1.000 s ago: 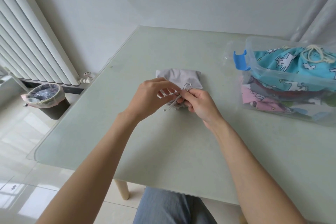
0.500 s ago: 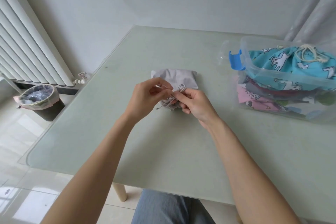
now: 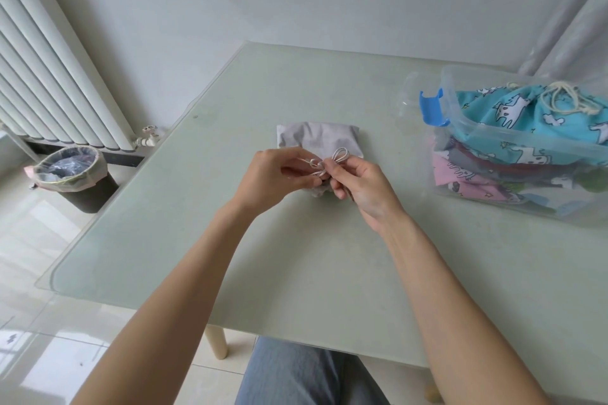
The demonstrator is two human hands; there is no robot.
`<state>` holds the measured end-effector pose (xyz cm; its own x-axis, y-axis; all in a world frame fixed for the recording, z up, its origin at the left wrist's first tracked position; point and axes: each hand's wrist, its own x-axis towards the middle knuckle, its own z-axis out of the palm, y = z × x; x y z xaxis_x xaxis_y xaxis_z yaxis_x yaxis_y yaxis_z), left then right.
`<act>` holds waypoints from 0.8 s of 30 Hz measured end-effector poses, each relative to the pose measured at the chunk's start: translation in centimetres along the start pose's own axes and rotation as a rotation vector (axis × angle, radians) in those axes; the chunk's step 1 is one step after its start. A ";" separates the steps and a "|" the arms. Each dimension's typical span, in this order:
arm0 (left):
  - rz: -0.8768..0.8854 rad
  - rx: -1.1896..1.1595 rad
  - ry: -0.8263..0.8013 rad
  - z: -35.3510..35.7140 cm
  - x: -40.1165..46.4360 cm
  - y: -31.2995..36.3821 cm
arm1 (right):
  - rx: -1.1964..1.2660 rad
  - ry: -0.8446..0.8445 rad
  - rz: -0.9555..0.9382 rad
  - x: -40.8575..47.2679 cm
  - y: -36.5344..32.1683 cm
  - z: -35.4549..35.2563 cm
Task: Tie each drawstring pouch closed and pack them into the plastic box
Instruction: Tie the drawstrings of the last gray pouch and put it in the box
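Observation:
A small grey drawstring pouch point(image 3: 316, 140) lies on the pale green table point(image 3: 296, 256), its gathered mouth toward me. Its white drawstring point(image 3: 339, 154) forms a loop above a knot between my hands. My left hand point(image 3: 273, 177) pinches the cord on the left of the knot. My right hand point(image 3: 358, 181) pinches the loop side on the right. The clear plastic box point(image 3: 513, 154) stands at the right, holding several pouches, with a turquoise animal-print pouch point(image 3: 513, 115) on top. The pouch mouth is partly hidden under my fingers.
The box has a blue latch point(image 3: 431, 107) on its left end. A white radiator point(image 3: 49, 69) lines the left wall, and a lined bin point(image 3: 70, 176) stands on the floor beside the table. My knee in blue fabric point(image 3: 296, 375) shows below the table edge.
My hands have drawn slightly apart and the cord now shows a clear loop above the knot. The view has shifted a little.

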<state>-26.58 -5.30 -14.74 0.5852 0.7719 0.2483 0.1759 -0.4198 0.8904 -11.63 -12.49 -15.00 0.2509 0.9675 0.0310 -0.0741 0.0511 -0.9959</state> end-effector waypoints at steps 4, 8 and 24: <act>-0.043 -0.002 -0.088 -0.6 0.6 -0.1 | -0.126 -0.056 -0.044 0.0 -0.1 -0.3; -0.074 -0.082 -0.181 -1.2 1.1 -0.3 | -0.184 -0.125 -0.080 0.0 -0.3 -0.9; -0.080 -0.104 -0.044 0.7 0.8 -0.8 | -1.011 0.238 -0.656 1.0 0.0 -0.2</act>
<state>-25.71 -4.72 -15.51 0.6070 0.7785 0.1596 0.1417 -0.3037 0.9422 -11.17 -11.59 -15.02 0.1364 0.7558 0.6404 0.8878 0.1936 -0.4176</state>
